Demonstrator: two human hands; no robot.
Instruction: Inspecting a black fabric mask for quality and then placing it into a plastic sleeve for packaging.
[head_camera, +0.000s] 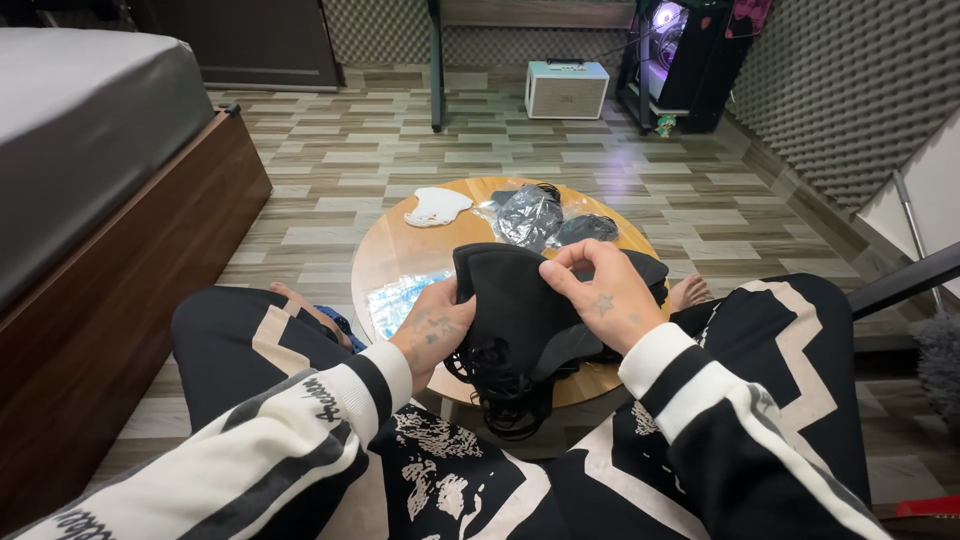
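The person sits low over a small round table, and both hands are on a stack of black masks held just above the near edge of the tabletop. The left hand is closed on the stack's left side, thumb on top, with a tangle of black ear loops hanging below it. The right hand pinches the top edge of the uppermost mask between thumb and fingertips, the other fingers curled. Further back on the table lies a clear bag holding more dark masks, a single white mask sits apart near the far-left rim, and an empty clear wrapper lies flat just beside the left hand. As it looks to me, the unwrapping is partly done: one pack is out and in hand, at least one bag is unopened, and the stack itself is not yet separated.
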